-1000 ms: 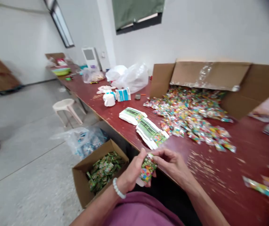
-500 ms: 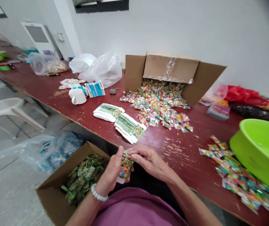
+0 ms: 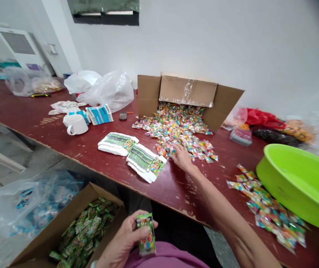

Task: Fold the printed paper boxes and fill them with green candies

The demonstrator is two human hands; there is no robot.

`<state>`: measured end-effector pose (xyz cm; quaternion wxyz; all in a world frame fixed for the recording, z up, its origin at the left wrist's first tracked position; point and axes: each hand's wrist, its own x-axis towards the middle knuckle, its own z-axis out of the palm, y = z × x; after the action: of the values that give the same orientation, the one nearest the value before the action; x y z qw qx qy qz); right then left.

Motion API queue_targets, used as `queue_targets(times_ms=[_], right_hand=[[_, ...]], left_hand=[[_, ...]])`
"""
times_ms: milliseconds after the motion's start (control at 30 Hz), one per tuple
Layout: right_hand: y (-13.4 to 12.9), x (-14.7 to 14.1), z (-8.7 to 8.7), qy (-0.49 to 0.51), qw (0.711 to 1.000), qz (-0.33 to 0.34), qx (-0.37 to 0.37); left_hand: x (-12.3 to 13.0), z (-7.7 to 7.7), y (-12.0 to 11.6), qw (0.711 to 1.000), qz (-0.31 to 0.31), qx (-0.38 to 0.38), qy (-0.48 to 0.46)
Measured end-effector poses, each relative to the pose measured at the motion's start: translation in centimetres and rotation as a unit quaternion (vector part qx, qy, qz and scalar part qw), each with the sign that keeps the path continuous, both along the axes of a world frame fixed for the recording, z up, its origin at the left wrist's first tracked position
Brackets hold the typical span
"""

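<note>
My left hand (image 3: 128, 236) is closed around a small green printed candy box (image 3: 147, 238), held low in front of my lap with the thumb across its face. Out over the table, my right hand (image 3: 182, 157) reaches to the near edge of a pile of clear candy packets (image 3: 176, 128). Its fingers are spread over the packets, and I see nothing gripped in them. Just left of that hand lie two stacks of flat, unfolded boxes, the nearer stack (image 3: 145, 163) and the farther stack (image 3: 117, 143).
An open cardboard carton (image 3: 188, 89) spills the packets. Below the table edge, another carton (image 3: 25, 249) holds many green boxes. A lime-green basin (image 3: 284, 186) stands right beside more packets (image 3: 271, 208). A white mug (image 3: 77, 124) and a plastic bag (image 3: 111, 89) are left.
My right hand has left the candy box and stretched forward to the packet pile. The left hand keeps the box, now lower. The view has turned somewhat to the right.
</note>
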<state>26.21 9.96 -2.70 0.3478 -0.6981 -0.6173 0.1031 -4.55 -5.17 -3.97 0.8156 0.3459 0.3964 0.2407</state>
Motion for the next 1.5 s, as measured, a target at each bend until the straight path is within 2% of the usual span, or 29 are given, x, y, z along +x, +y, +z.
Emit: queue_targets(times_ms=[100,200,267,333,400,500,567,667,733,833,1033,1133,1200,1233,1333,1400,1500], right_hand=[[1.2,1.0,-0.9,0.006,0.999,-0.026,-0.022],[1.1,1.7,-1.5,0.043,0.997,-0.045,-0.038],[0.7,2.2,-1.7,0.084,0.994,-0.046,-0.044],[-0.1,2.6,-1.5,0.131,0.99,-0.04,-0.039],[-1.2,2.8,-1.1,0.177,0.983,-0.035,-0.025],[-3.4,2.7,0.3,0.236,0.971,-0.037,-0.008],[-5.0,2.1,1.5,0.265,0.964,-0.031,-0.008],[-7.5,0.2,3.6,0.292,0.956,0.005,-0.009],[-9.3,-1.6,4.7,0.306,0.95,0.059,-0.014],[-11.7,-4.2,5.7,0.293,0.946,0.139,-0.026],[-14.4,-7.2,6.1,0.151,0.96,0.236,-0.022],[-14.7,-7.9,6.3,0.108,0.945,0.306,-0.031],[-14.6,-7.9,6.4,0.149,0.934,0.324,-0.032],[-14.5,-7.8,6.3,0.184,0.933,0.306,-0.029],[-14.2,-7.3,6.0,0.301,0.931,0.202,-0.048],[-14.2,-7.4,5.5,0.373,0.901,0.199,-0.097],[-14.4,-8.8,4.7,0.457,0.833,0.264,-0.167]], left_hand=[[-2.9,-0.4,1.1,0.992,-0.072,0.084,0.064],[-5.8,-0.1,2.6,0.952,-0.183,0.167,0.18],[-7.2,0.0,3.3,0.922,-0.263,0.169,0.227],[-7.7,-0.1,3.6,0.917,-0.302,0.144,0.219],[-7.3,-0.1,3.5,0.939,-0.279,0.119,0.163],[-5.4,0.3,3.1,0.977,-0.184,0.07,0.084],[-3.5,1.2,3.0,0.989,-0.118,0.052,0.069],[-0.7,2.9,3.0,0.994,-0.045,0.081,0.056],[0.8,4.0,2.9,0.994,-0.035,0.098,0.044],[2.3,5.1,2.5,0.992,-0.055,0.11,0.033],[3.4,6.0,1.5,0.981,-0.068,0.173,0.054],[3.7,6.0,1.2,0.986,-0.053,0.156,0.033],[3.9,6.0,1.2,0.992,-0.02,0.124,0.006],[3.9,6.0,1.2,0.995,-0.003,0.103,-0.008],[3.9,5.9,1.2,0.997,0.034,0.05,-0.049],[4.0,5.8,1.1,0.995,0.053,0.034,-0.074],[4.3,5.6,0.9,0.991,0.087,0.043,-0.092]])
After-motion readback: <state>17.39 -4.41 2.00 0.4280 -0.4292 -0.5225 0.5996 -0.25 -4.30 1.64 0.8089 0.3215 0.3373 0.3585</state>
